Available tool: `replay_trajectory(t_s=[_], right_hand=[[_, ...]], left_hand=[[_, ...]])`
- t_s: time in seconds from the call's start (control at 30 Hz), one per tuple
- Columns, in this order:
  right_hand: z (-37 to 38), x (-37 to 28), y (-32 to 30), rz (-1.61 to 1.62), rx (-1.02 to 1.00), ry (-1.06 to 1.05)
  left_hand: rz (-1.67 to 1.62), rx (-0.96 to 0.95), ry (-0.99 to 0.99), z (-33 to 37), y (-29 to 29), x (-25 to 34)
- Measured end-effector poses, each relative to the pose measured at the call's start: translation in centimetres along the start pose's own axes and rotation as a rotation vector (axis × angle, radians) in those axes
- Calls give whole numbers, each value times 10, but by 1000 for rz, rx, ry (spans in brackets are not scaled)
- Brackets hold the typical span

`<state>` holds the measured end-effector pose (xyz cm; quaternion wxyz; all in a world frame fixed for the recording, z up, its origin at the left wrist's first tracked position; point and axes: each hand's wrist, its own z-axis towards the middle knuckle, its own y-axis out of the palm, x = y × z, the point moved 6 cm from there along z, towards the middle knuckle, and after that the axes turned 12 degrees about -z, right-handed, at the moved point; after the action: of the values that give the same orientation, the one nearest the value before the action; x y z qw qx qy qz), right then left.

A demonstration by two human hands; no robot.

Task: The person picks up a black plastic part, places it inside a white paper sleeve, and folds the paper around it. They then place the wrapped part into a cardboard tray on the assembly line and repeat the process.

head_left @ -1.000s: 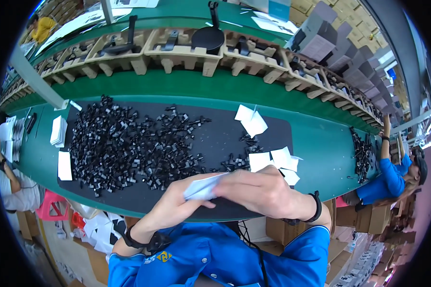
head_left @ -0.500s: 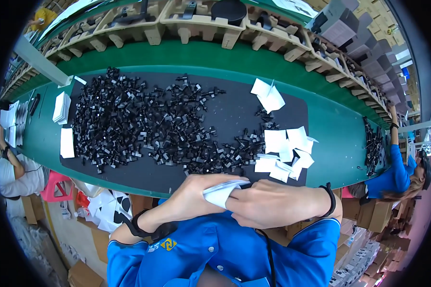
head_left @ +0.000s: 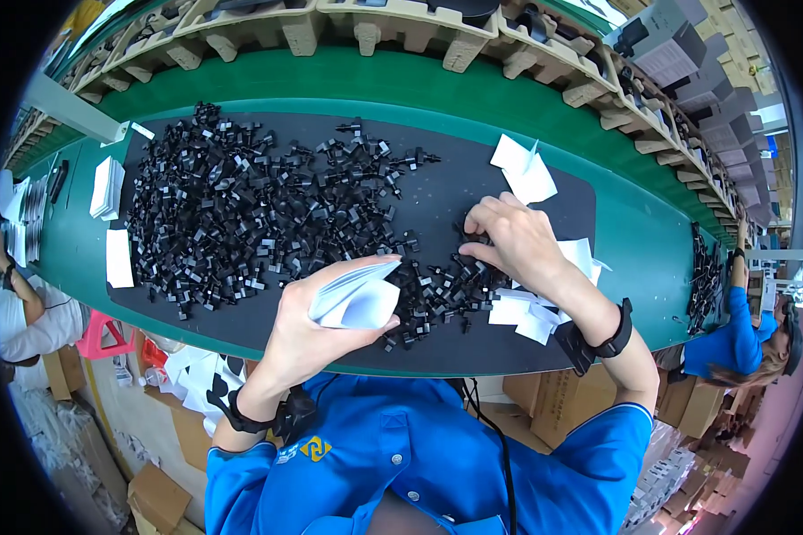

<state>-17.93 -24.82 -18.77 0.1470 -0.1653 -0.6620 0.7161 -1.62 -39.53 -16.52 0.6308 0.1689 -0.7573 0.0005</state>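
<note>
Head-cam view down onto a green table point(head_left: 638, 294) w/ a dark mat point(head_left: 419, 201) on it. L hand point(head_left: 296, 330), over the mat's near edge, is closed on a wad of folded white paper point(head_left: 357, 299), thumb below, fingers round the far side; that grip prob. keeps the folds from springing apart, and the open ends fan up & to the right, prob. so the layers stay easy to get at. R hand point(head_left: 516, 236) is over the mat's right part, at a loose patch of small black parts point(head_left: 451, 285); its fingers are curled, w/ a gap btwn index & thumb, dark bits showing there, but can't tell if it has hold of one. The big heap of black parts point(head_left: 241, 205) covers the mat's left & middle, presumably spread out for easy picking. Folded white sheets point(head_left: 517, 312) lie just beside the R forearm, partly hidden by it, and a pair of white sheets point(head_left: 526, 174) lies beyond the R hand, apart from the rest, prob. to leave room btwn. Far left: a paper stack point(head_left: 107, 187) & a white card point(head_left: 119, 259), at the mat's edge. Vs. half a sec ago: both hands were together on the wad, close to the shirt; now they're apart, L w/ the wad further left & farther out, R gone out to the parts. Heap & upper pair look unchanged.
</note>
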Motion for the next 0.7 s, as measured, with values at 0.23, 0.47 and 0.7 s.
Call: replay_trajectory(t_s=[0.23, 0.47, 0.7], right_hand=[[16, 4, 12, 433, -202, 153], [28, -9, 14, 612, -318, 301], [13, -22, -22, 570, -52, 80]], left_hand=[[-44, -31, 57, 6, 2, -2], [-8, -38, 112, 4, 2, 1], [-145, -62, 29, 1, 2, 3]])
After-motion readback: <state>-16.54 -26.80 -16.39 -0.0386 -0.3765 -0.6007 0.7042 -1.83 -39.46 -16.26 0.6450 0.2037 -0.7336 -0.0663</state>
